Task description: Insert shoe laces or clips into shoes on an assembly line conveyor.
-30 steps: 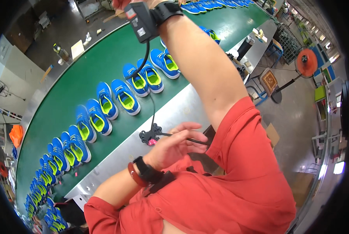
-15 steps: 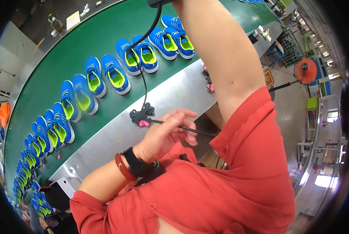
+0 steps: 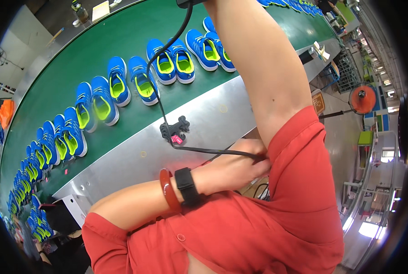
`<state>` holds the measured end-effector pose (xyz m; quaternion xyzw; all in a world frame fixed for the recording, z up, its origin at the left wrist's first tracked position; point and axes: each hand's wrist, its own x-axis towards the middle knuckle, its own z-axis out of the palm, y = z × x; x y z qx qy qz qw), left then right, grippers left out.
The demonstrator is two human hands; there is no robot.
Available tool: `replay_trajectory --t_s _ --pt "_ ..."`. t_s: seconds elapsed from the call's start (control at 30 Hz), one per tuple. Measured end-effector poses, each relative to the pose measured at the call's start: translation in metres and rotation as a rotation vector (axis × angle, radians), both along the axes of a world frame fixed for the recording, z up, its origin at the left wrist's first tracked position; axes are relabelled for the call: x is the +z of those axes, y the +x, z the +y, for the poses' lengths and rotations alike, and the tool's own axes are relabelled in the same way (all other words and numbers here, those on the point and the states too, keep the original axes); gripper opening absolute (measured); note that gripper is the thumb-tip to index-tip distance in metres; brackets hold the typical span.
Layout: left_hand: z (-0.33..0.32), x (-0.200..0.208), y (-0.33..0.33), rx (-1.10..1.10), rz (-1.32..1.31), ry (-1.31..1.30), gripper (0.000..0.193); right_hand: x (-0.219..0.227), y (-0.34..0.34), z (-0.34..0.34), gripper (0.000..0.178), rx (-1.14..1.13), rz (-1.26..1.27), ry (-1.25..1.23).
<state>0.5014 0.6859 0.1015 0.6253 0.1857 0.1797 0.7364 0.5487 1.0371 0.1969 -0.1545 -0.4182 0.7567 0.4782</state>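
Observation:
My left hand [image 3: 240,170] is in front of my body beside the red right sleeve, its fingers curled and partly hidden. A black cable [image 3: 204,150] runs over it and into its bent fingers, which look closed on it. The cable climbs to a black device [image 3: 185,3] at my right wrist. My right arm [image 3: 267,68] reaches up past the top edge, so the right hand is out of sight. On the metal ledge [image 3: 122,162] lies a cluster of small black plastic hooks [image 3: 175,128] with a pink tag [image 3: 177,139].
Blue shoes with lime-green linings [image 3: 143,82] stand in a long row on the green work surface [image 3: 67,77]. A person's dark sleeve [image 3: 64,258] shows at the lower left. An orange-red fan [image 3: 362,99] stands at the right, and an orange bag [image 3: 5,114] at the far left.
My left hand has moved right, from above the ledge's edge to beside my right sleeve, its fingers curling in around the cable. The cable now hangs over the black hooks.

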Motion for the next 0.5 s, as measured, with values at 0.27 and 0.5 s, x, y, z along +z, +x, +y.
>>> replay_trajectory --t_s 0.27,0.5 --pt "0.014 0.022 0.022 -0.404 0.098 0.277 0.037 0.003 -0.017 -0.005 0.014 -0.014 -0.04 0.002" --pt "0.015 -0.014 -0.002 -0.215 -0.215 -0.62 0.039 0.015 0.018 -0.001 0.014 0.016 0.036 0.011"
